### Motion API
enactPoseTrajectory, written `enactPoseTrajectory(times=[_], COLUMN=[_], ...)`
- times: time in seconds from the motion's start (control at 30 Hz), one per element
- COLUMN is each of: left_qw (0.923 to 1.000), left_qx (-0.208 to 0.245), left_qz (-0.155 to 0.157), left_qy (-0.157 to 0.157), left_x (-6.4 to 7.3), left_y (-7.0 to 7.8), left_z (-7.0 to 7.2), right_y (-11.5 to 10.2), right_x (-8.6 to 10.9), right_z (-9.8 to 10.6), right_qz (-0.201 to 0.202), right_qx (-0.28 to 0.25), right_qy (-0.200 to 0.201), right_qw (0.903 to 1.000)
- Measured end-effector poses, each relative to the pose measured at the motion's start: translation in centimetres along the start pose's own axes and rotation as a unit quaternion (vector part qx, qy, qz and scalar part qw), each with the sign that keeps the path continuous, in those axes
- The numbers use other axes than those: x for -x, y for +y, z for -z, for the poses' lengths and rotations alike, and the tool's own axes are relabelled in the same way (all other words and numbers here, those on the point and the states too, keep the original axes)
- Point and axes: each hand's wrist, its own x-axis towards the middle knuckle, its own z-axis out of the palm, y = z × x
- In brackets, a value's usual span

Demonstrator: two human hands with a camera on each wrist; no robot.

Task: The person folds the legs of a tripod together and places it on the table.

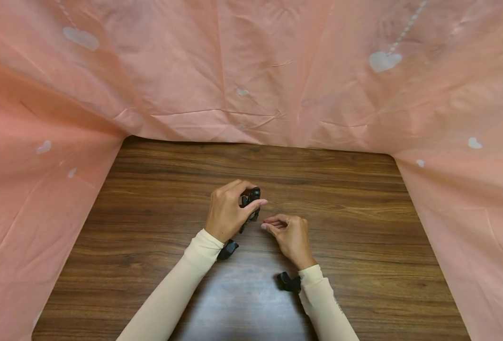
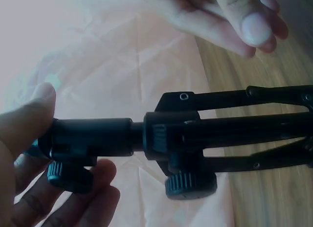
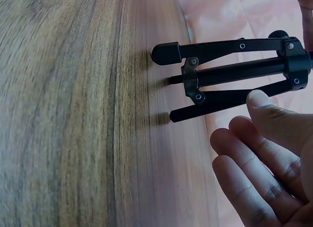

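Pink cloth (image 1: 255,71) is hanging at twelve o'clock beyond the table (image 1: 349,189). Mid-table, the left grip (image 1: 227,210) is holding a black tripod (image 1: 255,193) by its top tube (image 2: 95,137); at its four o'clock, the right grip (image 1: 291,233) is hovering part-open, empty. Probably it is handling light and stiff, the tube being surer than the hinged legs (image 3: 215,104).

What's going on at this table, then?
A person is holding a black tripod by its top end in their left hand, with its legs drawn in close and pointing towards the wooden table. Their right hand is close beside it, fingers loosely bent, not gripping it. I can't tell whether the feet touch the table.
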Motion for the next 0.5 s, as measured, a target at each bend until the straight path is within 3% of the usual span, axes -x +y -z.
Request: enactPoseTrajectory(times=[0.17,0.5], left_qw=[0.9999,0.9962], left_qx=[0.0,0.038], left_qz=[-0.012,-0.023], left_qy=[-0.001,-0.075], left_x=[-0.03,-0.46], left_y=[0.13,-0.01], left_z=[0.06,0.45], right_y=[0.04,0.05], right_x=[0.03,-0.04], right_z=[-0.01,0.06], right_qz=[-0.001,-0.013], right_qx=[0.0,-0.008], right_qy=[0.0,-0.002], right_qw=[1.0,0.9999])
